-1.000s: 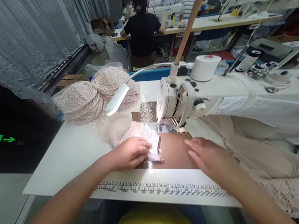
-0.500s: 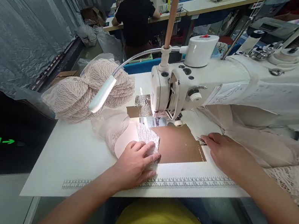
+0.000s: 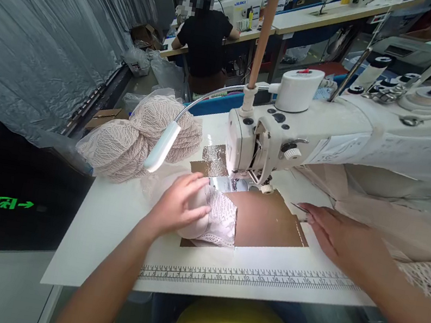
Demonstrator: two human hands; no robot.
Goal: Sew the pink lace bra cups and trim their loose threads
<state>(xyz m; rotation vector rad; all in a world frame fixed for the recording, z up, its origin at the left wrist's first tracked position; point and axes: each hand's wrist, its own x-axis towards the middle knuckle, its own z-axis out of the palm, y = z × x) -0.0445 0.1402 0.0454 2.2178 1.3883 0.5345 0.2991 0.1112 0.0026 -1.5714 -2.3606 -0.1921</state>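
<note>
step in hand looks like settling the lace piece (image 3: 222, 220) on the brown plate (image 3: 269, 220), just on the wearer's side of the sewing machine (image 3: 299, 126) head, near the needle area but not seen under it. to do it well, i'd say keep the lace flat and its cut edge straight, hold it by the smooth pale cup (image 3: 194, 230) joined to it, press lightly so the soft part doesn't dent or stretch, and keep fingertips clear of the needle. loose net on the far left side probably wants keeping out from underneath. tool point best kept off the lace, since it could snag

left hand (image 3: 174, 203): fingers spread and slightly bent, thumb apart from them, laid over the pale cup, touching it; no firm pinch visible, underside of the palm hidden

right hand (image 3: 332, 229): fingers long and pressed together, at the right end of the plate, well apart from the lace; thin metal tool (image 3: 299, 207) pokes out at the fingertips, looks pinched there, exact grip hidden, tool type too small to tell

beige fabric (image 3: 391, 218) lies beyond the right hand, printed ruler (image 3: 247, 278) runs along the near table edge
</note>
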